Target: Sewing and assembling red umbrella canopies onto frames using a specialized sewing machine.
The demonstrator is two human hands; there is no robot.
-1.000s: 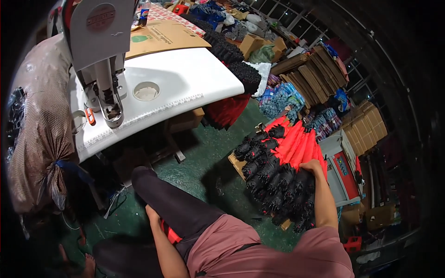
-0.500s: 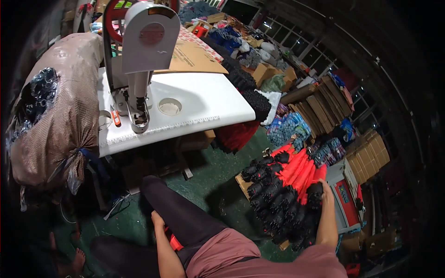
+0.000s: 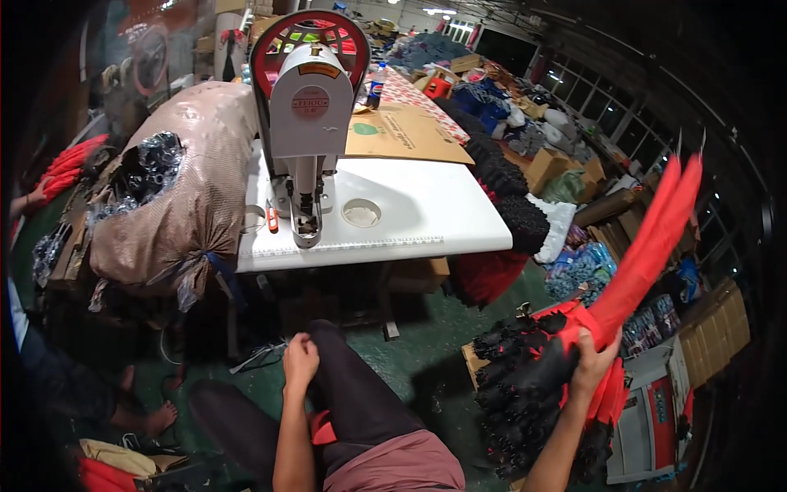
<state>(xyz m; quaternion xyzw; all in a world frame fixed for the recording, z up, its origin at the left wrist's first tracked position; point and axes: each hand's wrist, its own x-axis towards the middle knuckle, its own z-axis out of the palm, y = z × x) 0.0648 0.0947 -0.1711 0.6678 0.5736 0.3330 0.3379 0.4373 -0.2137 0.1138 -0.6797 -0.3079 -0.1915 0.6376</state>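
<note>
In my right hand is a red cloth bundle, raised to the right; it looks like closed umbrellas, its long red parts ending in thin metal tips. That hand is closed round its lower part, above a pile of similar red-and-black pieces, black ends toward me. My left hand is beside my knee with its fingers curled; whatever they hold, if anything, is hidden. A small red piece lies between my thighs. Ahead stands a machine with a red wheel on a white table.
Orange-handled snips and a flat cardboard sheet lie on the table. A stuffed brown sack stands left. At the far left, another person's hand touches red pieces. A grey-and-red cabinet stands right.
My right hand has lifted the red bundle out of the pile, tips upward. My left hand has risen to my knee. The view has shifted, bringing in the other person at left.
</note>
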